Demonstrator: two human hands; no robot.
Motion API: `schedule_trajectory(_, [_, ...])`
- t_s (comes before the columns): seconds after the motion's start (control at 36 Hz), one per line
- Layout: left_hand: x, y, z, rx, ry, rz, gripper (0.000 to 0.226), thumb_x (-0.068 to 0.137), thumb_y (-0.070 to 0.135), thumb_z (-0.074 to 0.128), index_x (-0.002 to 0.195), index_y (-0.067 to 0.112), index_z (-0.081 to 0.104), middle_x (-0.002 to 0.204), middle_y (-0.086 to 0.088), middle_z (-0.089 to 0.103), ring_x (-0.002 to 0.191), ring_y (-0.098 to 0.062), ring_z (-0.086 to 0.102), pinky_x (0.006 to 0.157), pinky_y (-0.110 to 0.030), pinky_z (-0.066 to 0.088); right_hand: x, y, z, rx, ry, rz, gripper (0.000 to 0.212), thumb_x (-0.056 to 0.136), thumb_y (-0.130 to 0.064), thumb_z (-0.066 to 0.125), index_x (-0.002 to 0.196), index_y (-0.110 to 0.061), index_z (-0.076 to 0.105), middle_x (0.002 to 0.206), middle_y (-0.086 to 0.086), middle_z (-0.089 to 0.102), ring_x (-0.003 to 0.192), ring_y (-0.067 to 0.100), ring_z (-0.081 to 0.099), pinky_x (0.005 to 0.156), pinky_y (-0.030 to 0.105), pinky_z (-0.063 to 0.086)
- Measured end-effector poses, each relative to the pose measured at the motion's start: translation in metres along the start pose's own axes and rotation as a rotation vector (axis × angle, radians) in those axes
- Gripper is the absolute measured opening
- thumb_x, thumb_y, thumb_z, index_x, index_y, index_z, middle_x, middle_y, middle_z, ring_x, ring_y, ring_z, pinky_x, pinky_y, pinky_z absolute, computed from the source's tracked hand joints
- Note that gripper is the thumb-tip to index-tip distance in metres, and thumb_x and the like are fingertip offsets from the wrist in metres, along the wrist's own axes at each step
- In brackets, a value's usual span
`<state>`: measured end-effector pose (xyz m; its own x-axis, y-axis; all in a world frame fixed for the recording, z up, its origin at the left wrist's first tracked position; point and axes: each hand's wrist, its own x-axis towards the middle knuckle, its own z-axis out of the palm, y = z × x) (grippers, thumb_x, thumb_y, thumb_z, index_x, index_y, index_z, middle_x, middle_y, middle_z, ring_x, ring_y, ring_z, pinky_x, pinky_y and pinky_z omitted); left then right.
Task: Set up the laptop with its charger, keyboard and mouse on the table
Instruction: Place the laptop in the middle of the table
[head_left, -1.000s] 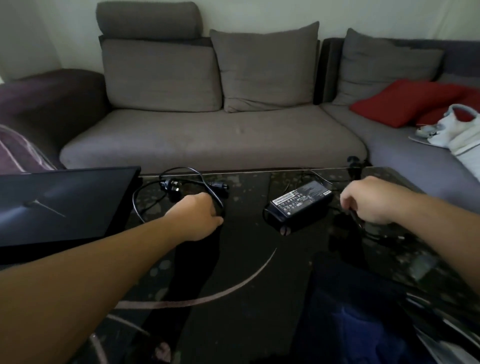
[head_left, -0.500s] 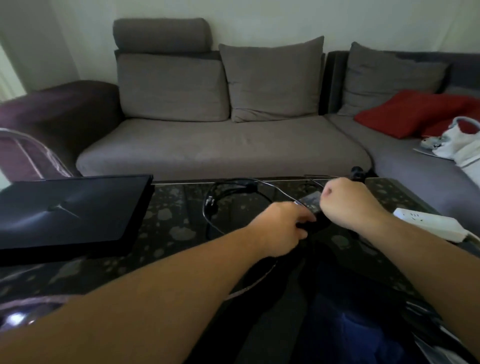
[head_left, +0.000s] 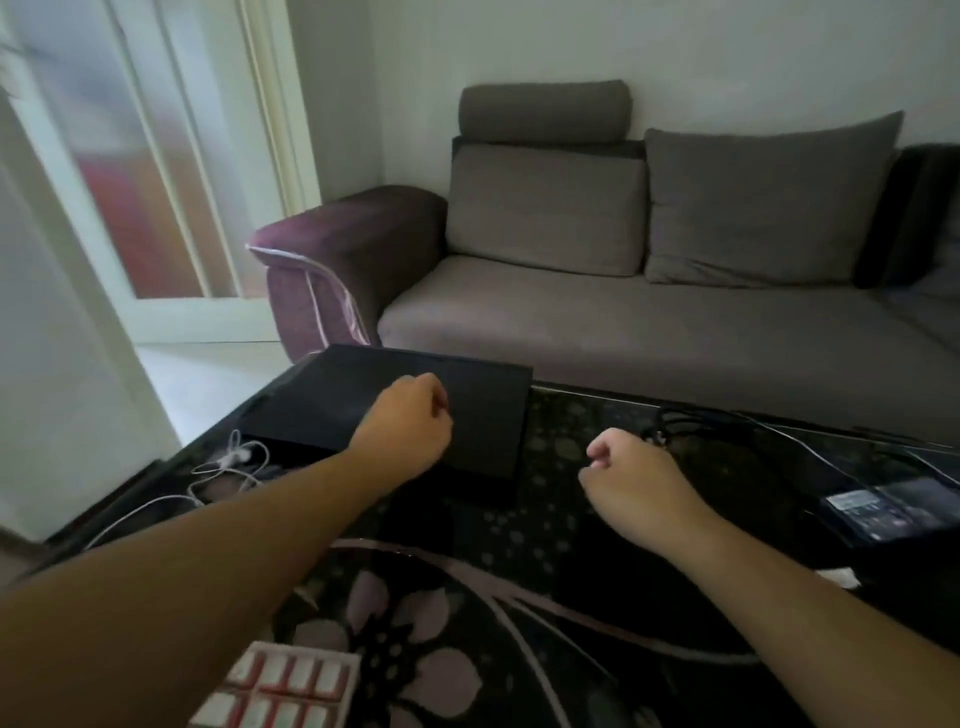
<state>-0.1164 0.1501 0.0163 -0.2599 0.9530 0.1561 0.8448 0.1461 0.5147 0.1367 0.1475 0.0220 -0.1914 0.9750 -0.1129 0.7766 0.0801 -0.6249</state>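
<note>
The closed black laptop (head_left: 467, 410) lies at the far left of the dark flower-patterned glass table (head_left: 519, 582). My left hand (head_left: 405, 426) hovers over its near right part, fingers curled into a fist with nothing visible in it. My right hand (head_left: 628, 478) is right of the laptop, also curled, with nothing visible in its fingers. Just beyond it lies the coiled black charger cable (head_left: 685, 418). The black charger brick (head_left: 878, 509) rests at the table's right edge. A white and red keyed corner, apparently the keyboard (head_left: 280, 686), shows at the bottom.
White earphone wires (head_left: 234, 462) lie tangled on the table left of the laptop. A grey sofa (head_left: 623, 332) with a purple armrest runs behind the table. A glass door (head_left: 156, 182) and pale floor are at the left.
The view has swung left. My left hand left the charger brick and moved over the laptop. My right hand moved left, away from the brick, which now lies at the far right.
</note>
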Motion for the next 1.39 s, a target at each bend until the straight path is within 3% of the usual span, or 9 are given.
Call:
schedule_trajectory(0.14, [0.025, -0.11, -0.043, 0.235, 0.141, -0.224, 0.044, 0.1, 0.027, 0.057, 0.14, 0.009, 0.058, 0.14, -0.02, 0.058, 0.126, -0.041, 0.055, 0.107, -0.05, 0.045, 0.045, -0.051, 0.049, 0.146, -0.04, 0.093, 0.011, 0.106, -0.023, 0.056, 0.101, -0.014, 0.052, 0.088, -0.004, 0.052, 0.074, 0.009, 0.052, 0.056, 0.025, 0.038])
schedule_trajectory(0.31, [0.049, -0.174, -0.065, 0.141, 0.006, -0.457, 0.056, 0.102, 0.053, 0.056, 0.121, 0.001, 0.063, 0.111, -0.023, 0.07, 0.1, -0.04, 0.066, 0.094, -0.042, 0.052, 0.103, -0.078, 0.085, 0.356, -0.003, 0.327, 0.021, 0.103, -0.027, 0.063, 0.114, -0.012, 0.052, 0.116, 0.01, 0.053, 0.085, 0.022, 0.051, 0.082, 0.037, 0.046])
schedule_trajectory(0.42, [0.069, -0.166, -0.064, -0.041, -0.015, -0.45, 0.047, 0.093, 0.046, 0.076, 0.108, 0.007, 0.053, 0.111, -0.015, 0.058, 0.103, -0.035, 0.059, 0.087, -0.04, 0.047, 0.128, -0.087, 0.1, 0.487, 0.007, 0.394, 0.082, 0.087, -0.041, 0.079, 0.154, -0.012, 0.043, 0.152, 0.013, 0.047, 0.126, 0.038, 0.052, 0.092, 0.044, 0.044])
schedule_trajectory(0.53, [0.077, -0.161, -0.065, -0.147, -0.002, -0.487, 0.049, 0.091, 0.037, 0.081, 0.109, 0.004, 0.05, 0.113, -0.018, 0.057, 0.101, -0.034, 0.056, 0.084, -0.041, 0.047, 0.148, -0.075, 0.117, 0.583, 0.075, 0.413, 0.109, 0.05, -0.052, 0.084, 0.147, -0.015, 0.05, 0.144, 0.012, 0.054, 0.114, 0.04, 0.06, 0.098, 0.052, 0.054])
schedule_trajectory(0.86, [0.045, -0.079, -0.102, -0.384, 0.107, -0.439, 0.049, 0.087, 0.03, 0.083, 0.115, 0.005, 0.052, 0.112, -0.018, 0.057, 0.094, -0.033, 0.059, 0.079, -0.044, 0.046, 0.057, -0.046, 0.048, 0.775, 0.123, 0.372, 0.084, 0.093, -0.032, 0.08, 0.159, -0.019, 0.029, 0.148, 0.008, 0.052, 0.114, 0.026, 0.058, 0.095, 0.049, 0.055])
schedule_trajectory(1.0, [0.001, -0.019, -0.113, -0.452, 0.069, -0.356, 0.052, 0.086, 0.034, 0.084, 0.114, 0.004, 0.054, 0.105, -0.016, 0.059, 0.073, -0.023, 0.055, 0.064, -0.036, 0.045, -0.011, -0.017, 0.0, 0.83, 0.211, 0.356, 0.064, 0.095, -0.024, 0.079, 0.148, -0.019, 0.043, 0.135, 0.001, 0.06, 0.117, 0.024, 0.061, 0.094, 0.047, 0.054])
schedule_trajectory(1.08, [-0.028, 0.007, -0.112, -0.549, 0.011, -0.394, 0.06, 0.079, 0.034, 0.088, 0.121, 0.0, 0.061, 0.104, -0.02, 0.071, 0.082, -0.038, 0.073, 0.073, -0.046, 0.063, -0.052, 0.0, -0.032, 0.852, 0.235, 0.328, 0.032, 0.099, -0.016, 0.074, 0.12, -0.017, 0.05, 0.109, -0.004, 0.064, 0.092, 0.012, 0.062, 0.07, 0.031, 0.052])
schedule_trajectory(1.22, [-0.085, 0.043, -0.092, -0.656, -0.068, -0.445, 0.04, 0.084, 0.024, 0.078, 0.117, 0.003, 0.069, 0.098, -0.023, 0.075, 0.08, -0.041, 0.074, 0.07, -0.045, 0.063, -0.114, 0.031, -0.071, 0.802, 0.278, 0.354, 0.035, 0.097, -0.015, 0.076, 0.123, -0.021, 0.053, 0.119, 0.0, 0.064, 0.104, 0.02, 0.064, 0.089, 0.043, 0.055])
schedule_trajectory(1.39, [-0.134, 0.055, -0.05, -0.738, -0.181, -0.507, 0.025, 0.09, 0.016, 0.07, 0.112, 0.005, 0.071, 0.1, -0.025, 0.076, 0.085, -0.045, 0.075, 0.08, -0.056, 0.064, -0.166, 0.063, -0.081, 0.703, 0.343, 0.461, 0.077, 0.094, -0.017, 0.078, 0.159, -0.024, 0.038, 0.161, 0.008, 0.046, 0.146, 0.034, 0.045, 0.118, 0.059, 0.04])
